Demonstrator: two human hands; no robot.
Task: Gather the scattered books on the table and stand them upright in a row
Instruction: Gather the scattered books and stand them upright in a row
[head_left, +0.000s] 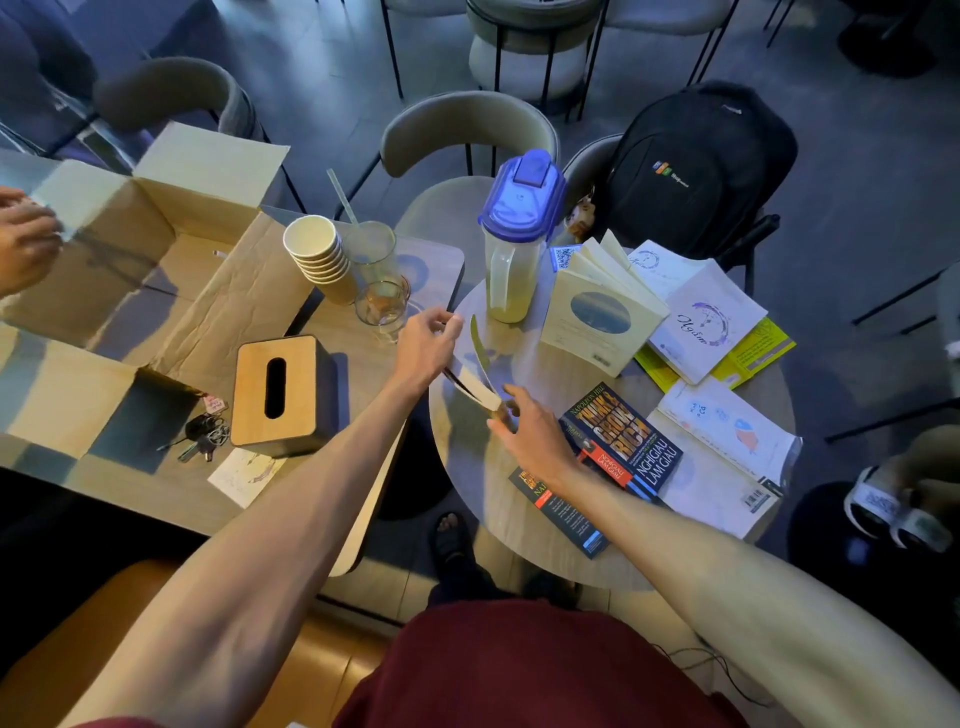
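Observation:
On the round table (524, 519) a thin book (480, 376) stands on its edge, slightly splayed. My left hand (428, 340) pinches its top edge and my right hand (530, 431) steadies its near end. A cream book with an oval picture (597, 322) stands upright behind it. Flat to the right lie two dark "Think & Grow Rich" books (621, 439), a third dark book (566, 512) under my right forearm, a white book with purple script (706, 327) on a yellow one (753, 358), and a large white book (722, 457).
A blue-lidded pitcher (511, 244) stands at the round table's far side. On the left table are a wooden tissue box (278, 395), stacked paper cups (317, 260), glasses (382, 306), keys (205, 434) and an open cardboard box (130, 270). Another person's hand (23, 241) reaches in at far left.

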